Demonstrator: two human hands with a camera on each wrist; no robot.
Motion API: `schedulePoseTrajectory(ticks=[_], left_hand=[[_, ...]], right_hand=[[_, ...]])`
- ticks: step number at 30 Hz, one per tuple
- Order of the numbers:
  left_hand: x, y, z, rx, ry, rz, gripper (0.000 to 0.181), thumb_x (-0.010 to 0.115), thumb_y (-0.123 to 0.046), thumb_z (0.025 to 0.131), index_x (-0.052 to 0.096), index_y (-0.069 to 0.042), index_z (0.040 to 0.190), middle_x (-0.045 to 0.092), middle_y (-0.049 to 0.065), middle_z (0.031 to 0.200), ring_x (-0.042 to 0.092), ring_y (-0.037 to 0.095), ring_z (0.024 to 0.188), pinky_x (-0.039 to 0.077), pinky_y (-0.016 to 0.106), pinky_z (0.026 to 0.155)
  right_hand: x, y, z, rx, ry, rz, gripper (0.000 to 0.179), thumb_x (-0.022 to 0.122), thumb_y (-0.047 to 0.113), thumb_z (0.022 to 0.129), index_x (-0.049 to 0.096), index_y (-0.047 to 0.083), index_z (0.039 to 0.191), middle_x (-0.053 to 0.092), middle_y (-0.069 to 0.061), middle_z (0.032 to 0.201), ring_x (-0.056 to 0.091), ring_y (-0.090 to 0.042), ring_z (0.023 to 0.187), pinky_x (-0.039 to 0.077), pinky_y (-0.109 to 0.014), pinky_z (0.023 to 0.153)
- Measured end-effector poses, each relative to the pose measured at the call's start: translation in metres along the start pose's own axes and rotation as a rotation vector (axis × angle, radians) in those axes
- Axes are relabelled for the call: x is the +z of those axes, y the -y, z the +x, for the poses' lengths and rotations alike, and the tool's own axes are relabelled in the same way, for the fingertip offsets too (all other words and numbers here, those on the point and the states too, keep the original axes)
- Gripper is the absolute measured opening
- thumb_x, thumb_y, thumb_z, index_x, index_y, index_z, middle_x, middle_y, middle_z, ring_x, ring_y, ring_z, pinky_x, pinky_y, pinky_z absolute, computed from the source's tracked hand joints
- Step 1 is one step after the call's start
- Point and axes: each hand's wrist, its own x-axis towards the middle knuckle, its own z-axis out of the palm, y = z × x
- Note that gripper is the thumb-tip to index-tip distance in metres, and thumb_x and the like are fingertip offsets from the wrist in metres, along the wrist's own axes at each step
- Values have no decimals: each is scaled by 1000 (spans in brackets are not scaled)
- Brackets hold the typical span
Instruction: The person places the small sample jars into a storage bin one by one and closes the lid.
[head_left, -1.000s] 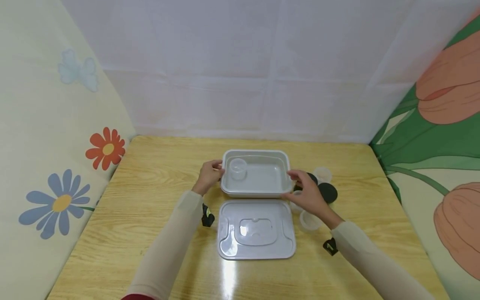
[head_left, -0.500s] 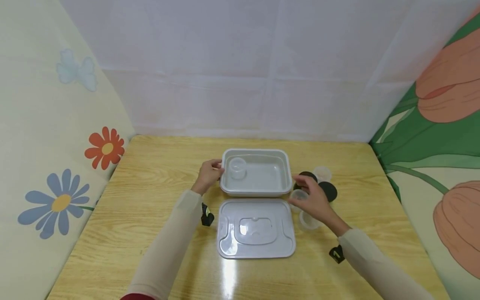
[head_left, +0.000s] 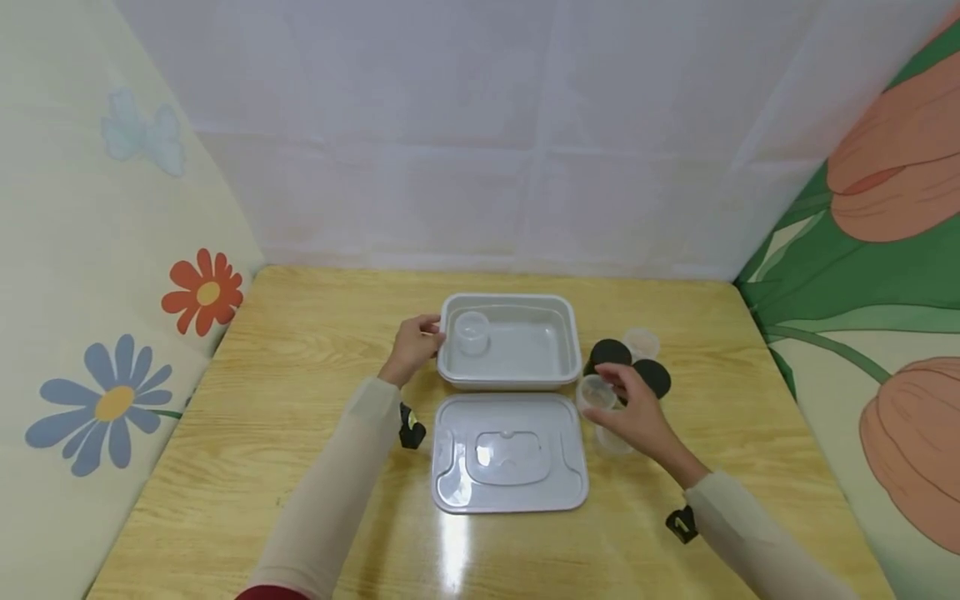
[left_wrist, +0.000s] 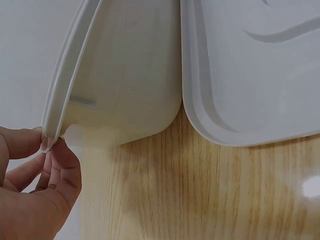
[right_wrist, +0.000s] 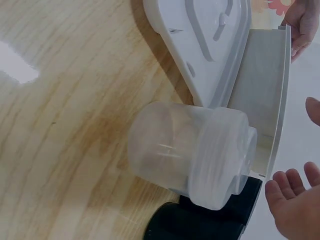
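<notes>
A white rectangular storage box (head_left: 536, 343) stands at the middle of the table, with a small clear lidded tub (head_left: 472, 333) in its left part. My left hand (head_left: 411, 348) pinches the rim at the box's left end between thumb and fingers, as the left wrist view also shows. Right of the box, my right hand (head_left: 636, 415) hovers over a clear plastic jar (head_left: 594, 392), thumb and fingers spread around its top in the head view. In the right wrist view, nothing lies between those fingers; a lidded clear jar (right_wrist: 170, 145) stands nearer the camera.
A white lid (head_left: 510, 467) lies flat in front of the box, close to its near side. Two black-topped jars (head_left: 611, 352) and another clear tub (head_left: 642, 343) stand clustered to the right. Another clear jar (head_left: 615, 442) sits partly under the right hand. A white cloth (head_left: 450, 167) hangs behind the table.
My right hand has left the box's right end and moved right and toward me, over the clear jar. The left hand keeps its hold on the rim.
</notes>
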Motion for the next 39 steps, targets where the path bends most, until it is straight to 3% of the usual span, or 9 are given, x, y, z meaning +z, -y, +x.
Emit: schedulePoseTrajectory(ticks=[6, 21, 39], left_hand=[[-1, -1, 0, 4, 7, -1, 42, 54, 4, 90, 50, 9, 132, 52, 16, 102, 55, 12, 78, 53, 15, 61], [-1, -5, -2, -8, 15, -3, 42, 53, 4, 91, 49, 9, 133, 52, 17, 104, 55, 14, 82, 52, 15, 62], [-1, -4, -1, -41, 22, -1, 44, 53, 0, 92, 48, 6, 135, 52, 17, 109, 54, 16, 86, 54, 17, 67]], right_hand=[[-1, -5, -8, 33, 1, 12, 62, 79, 6, 75, 48, -6, 127, 50, -26, 126, 49, -41, 118, 44, -55, 101], [-3, -14, -23, 10, -44, -16, 61, 81, 2, 71, 51, -10, 123, 53, -26, 121, 54, -41, 112, 46, -51, 98], [-2, -28, -35, 100, -22, -73, 63, 81, 8, 73, 50, -5, 126, 52, -24, 126, 50, -39, 117, 43, -54, 101]])
